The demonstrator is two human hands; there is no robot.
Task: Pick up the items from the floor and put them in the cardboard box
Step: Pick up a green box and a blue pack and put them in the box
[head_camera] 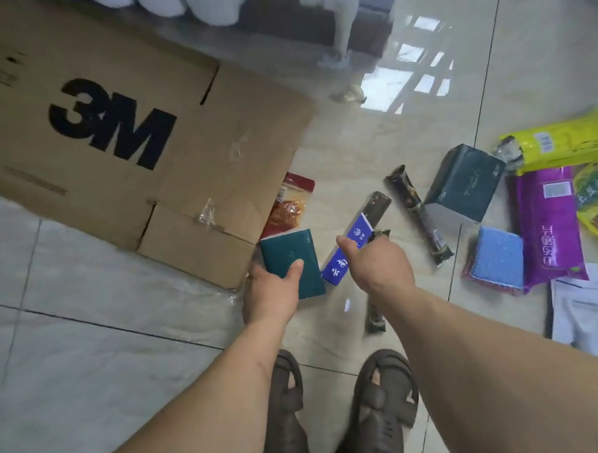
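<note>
The left hand [273,292] grips a dark green booklet [292,262], thumb curled over its cover, right beside the near corner of the cardboard box [122,131], which fills the floor [90,338] from nine to eleven o'clock. The right hand [378,264] is curled around a thin dark stick-shaped packet [375,313], hovering over a long blue box [354,239]. Tucked against the cardboard box at twelve o'clock lies a red snack bag [291,206]. From one to three o'clock lie a long dark wrapper [418,214], a dark green pouch [463,183], a blue sponge [496,258], a purple packet [549,222] and a yellow-green bag [561,141].
</note>
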